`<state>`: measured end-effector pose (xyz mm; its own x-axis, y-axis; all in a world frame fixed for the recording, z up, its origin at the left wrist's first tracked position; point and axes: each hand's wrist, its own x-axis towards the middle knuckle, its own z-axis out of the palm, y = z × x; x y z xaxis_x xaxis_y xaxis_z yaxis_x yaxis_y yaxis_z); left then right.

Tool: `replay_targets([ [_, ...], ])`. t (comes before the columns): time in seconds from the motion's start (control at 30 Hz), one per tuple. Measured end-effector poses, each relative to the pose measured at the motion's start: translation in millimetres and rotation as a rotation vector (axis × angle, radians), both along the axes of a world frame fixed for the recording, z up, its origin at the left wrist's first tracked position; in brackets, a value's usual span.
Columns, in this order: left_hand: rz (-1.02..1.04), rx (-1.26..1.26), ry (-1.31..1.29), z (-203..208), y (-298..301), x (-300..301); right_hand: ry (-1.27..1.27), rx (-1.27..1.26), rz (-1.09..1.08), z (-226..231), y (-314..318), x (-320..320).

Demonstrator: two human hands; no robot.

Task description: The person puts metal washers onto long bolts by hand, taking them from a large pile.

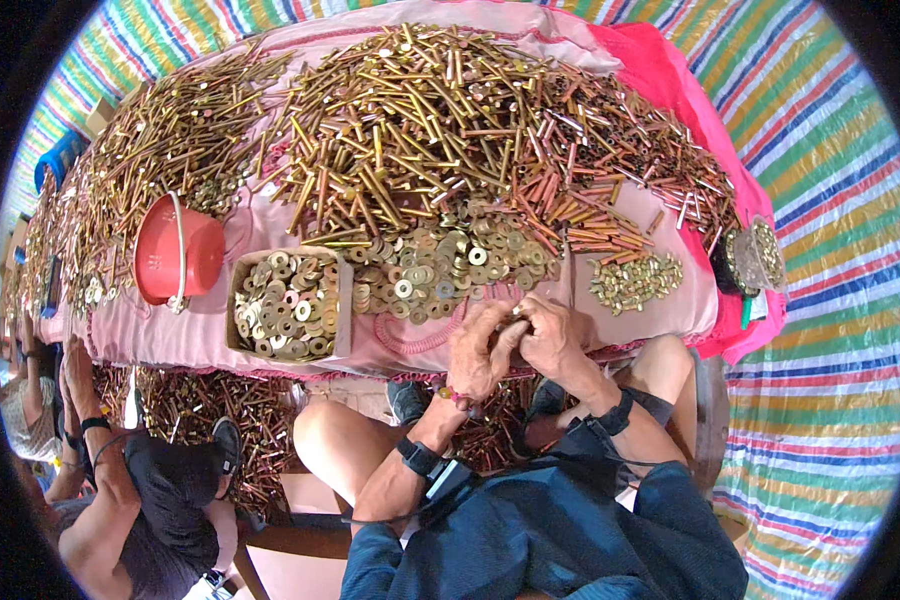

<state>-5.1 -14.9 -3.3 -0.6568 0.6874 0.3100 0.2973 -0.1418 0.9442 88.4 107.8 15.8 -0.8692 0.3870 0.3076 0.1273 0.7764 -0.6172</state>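
Observation:
My left hand (pixel 478 350) and my right hand (pixel 553 340) meet over the near edge of the pink-covered table, fingers pinched together. A small dark bit shows between the fingertips, too hidden to name. Just beyond my hands lies a heap of flat metal washers (pixel 440 268). To the left, a cardboard box (pixel 344 318) holds more loose washers (pixel 288 300). On the right is a small pile of nut-like brassy pieces (pixel 635 282). Behind them lie loose coppery tube-like pieces (pixel 595 225) and a large mound of long brass-coloured rods (pixel 400 130).
A red bucket (pixel 175 255) with a white handle leans at the left. A clear tub (pixel 765 250) of small pieces stands at the right edge. More metal pieces (pixel 190 400) lie under the table. At the left, another person's hands (pixel 78 375) rest near the table edge.

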Motion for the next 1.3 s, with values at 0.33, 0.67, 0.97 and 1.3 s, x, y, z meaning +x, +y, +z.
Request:
replay_targets([
  [0.33,0.112,-0.045,0.218,-12,9,2,-0.055,-0.185,-0.353,30,50,30],
  [0.67,0.090,-0.067,0.191,-12,5,2,-0.319,0.267,-0.401,15,113,31],
  [0.97,0.120,-0.053,0.222,-12,5,1,-0.074,-0.914,-0.124,36,69,17],
  [1.3,0.087,-0.018,0.197,-13,4,1,0.137,-1.236,0.089,41,32,5],
])
